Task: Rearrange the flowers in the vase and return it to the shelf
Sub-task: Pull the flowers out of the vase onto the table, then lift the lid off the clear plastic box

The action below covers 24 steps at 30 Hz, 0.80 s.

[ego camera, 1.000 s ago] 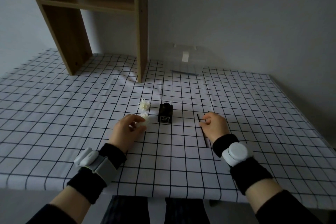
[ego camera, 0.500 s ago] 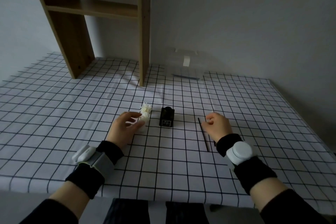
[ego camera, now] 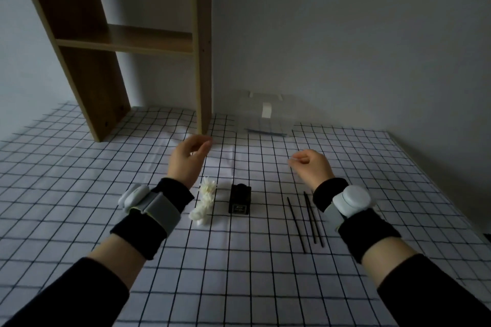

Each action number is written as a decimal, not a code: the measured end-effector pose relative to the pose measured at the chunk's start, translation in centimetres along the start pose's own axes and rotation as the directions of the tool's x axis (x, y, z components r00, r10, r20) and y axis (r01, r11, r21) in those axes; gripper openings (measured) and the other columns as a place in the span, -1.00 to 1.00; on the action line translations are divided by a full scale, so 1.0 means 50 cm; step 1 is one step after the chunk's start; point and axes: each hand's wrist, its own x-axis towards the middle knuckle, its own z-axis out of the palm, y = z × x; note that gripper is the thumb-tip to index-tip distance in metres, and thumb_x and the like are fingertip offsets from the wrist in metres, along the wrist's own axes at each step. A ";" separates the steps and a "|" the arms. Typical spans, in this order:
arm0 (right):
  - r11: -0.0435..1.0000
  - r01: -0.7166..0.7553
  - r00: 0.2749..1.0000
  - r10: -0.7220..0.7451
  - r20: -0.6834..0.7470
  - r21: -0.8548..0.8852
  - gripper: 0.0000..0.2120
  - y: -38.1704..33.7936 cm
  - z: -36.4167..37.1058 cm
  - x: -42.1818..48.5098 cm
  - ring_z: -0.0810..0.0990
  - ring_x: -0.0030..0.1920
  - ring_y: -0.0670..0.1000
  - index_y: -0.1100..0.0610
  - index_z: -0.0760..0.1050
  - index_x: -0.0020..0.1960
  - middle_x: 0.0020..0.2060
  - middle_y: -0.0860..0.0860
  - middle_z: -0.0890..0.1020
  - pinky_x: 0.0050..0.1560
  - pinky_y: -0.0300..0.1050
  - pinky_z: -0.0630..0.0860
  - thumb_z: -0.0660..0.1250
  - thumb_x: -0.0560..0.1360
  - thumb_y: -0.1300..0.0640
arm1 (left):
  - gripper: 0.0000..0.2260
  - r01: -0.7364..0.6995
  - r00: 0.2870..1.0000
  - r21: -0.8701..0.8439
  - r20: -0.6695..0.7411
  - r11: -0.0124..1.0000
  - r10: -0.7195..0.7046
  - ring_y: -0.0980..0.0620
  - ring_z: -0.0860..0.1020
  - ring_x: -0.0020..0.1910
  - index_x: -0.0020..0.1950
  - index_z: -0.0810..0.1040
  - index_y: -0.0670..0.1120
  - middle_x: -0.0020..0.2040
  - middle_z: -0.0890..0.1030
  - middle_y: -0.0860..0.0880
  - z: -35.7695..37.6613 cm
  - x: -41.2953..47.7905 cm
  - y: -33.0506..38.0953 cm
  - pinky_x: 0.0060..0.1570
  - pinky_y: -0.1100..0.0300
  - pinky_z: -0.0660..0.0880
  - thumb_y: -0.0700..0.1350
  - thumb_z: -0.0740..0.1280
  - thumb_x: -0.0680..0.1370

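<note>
A small black square vase (ego camera: 240, 199) stands upright on the checked cloth. To its left lie white flower heads (ego camera: 204, 203) in a short row. To its right lie three thin black stems (ego camera: 305, 218) side by side. My left hand (ego camera: 188, 159) hovers above the cloth beyond the flowers, fingers loosely curled, holding nothing. My right hand (ego camera: 310, 166) hovers beyond the stems, fingers curled inward, nothing visible in it. The wooden shelf (ego camera: 148, 41) stands at the back left.
A clear plastic box (ego camera: 267, 119) sits against the back wall, right of the shelf's upright (ego camera: 203, 61). The table's checked cloth (ego camera: 252, 273) ends at the right edge near the wall and at the near edge below my arms.
Both hands have lifted off the cloth and moved away from me. The left hand let go of the white flowers, the right left the stems; the camera tilted up.
</note>
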 end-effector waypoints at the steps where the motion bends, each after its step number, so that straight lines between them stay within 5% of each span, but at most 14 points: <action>1: 1.000 -0.003 1.000 0.003 -0.007 0.009 -0.73 -0.006 -0.002 0.019 0.52 -0.07 -0.01 0.21 0.50 0.11 0.04 0.13 0.60 -0.04 -0.17 0.43 0.35 0.45 0.13 | -0.88 0.004 1.000 -0.010 0.010 1.000 -0.004 0.19 0.52 -0.12 0.01 0.56 -0.04 -0.10 0.58 0.02 0.013 0.020 0.006 -0.13 0.34 0.40 -0.13 0.26 0.52; 13: 0.995 -0.102 0.991 0.102 -0.088 0.010 -0.54 -0.006 0.016 0.291 0.45 0.26 0.18 0.25 0.37 0.30 0.28 0.19 0.48 0.29 0.04 0.39 0.29 0.49 0.03 | -0.58 0.172 0.982 -0.003 0.078 0.985 -0.172 -0.07 0.45 0.23 0.36 0.34 -0.15 0.27 0.48 -0.15 0.186 0.282 -0.025 0.11 0.24 0.33 -0.11 0.28 0.52; 18: 0.983 -0.156 0.980 0.167 -0.107 0.100 -0.77 0.009 0.032 0.380 0.45 -0.02 0.10 0.19 0.42 0.02 -0.03 0.18 0.47 0.06 -0.05 0.38 0.21 0.52 0.02 | -0.51 0.292 0.952 -0.050 0.109 0.955 -0.285 -0.09 0.36 0.34 0.41 0.26 -0.09 0.40 0.37 -0.12 0.247 0.365 -0.068 0.22 0.20 0.27 -0.01 0.27 0.52; 21: 0.970 -0.181 0.976 0.197 -0.090 0.164 -0.66 0.016 0.038 0.396 0.48 -0.08 0.15 0.32 0.47 0.00 -0.03 0.26 0.53 0.09 0.00 0.46 0.19 0.53 0.01 | -0.49 0.339 0.937 -0.110 0.125 0.934 -0.325 -0.09 0.31 0.39 0.43 0.23 -0.07 0.45 0.31 -0.10 0.259 0.378 -0.079 0.28 0.17 0.25 0.02 0.26 0.52; 24: 0.971 -0.131 0.981 0.155 -0.114 0.200 -0.63 0.016 0.043 0.388 0.38 -0.22 0.16 0.44 0.44 -0.12 -0.21 0.25 0.45 -0.11 -0.06 0.37 0.22 0.51 0.08 | -0.47 0.332 0.939 -0.099 0.129 0.938 -0.319 -0.09 0.32 0.39 0.43 0.23 -0.10 0.45 0.30 -0.11 0.258 0.370 -0.073 0.39 0.03 0.26 0.02 0.27 0.52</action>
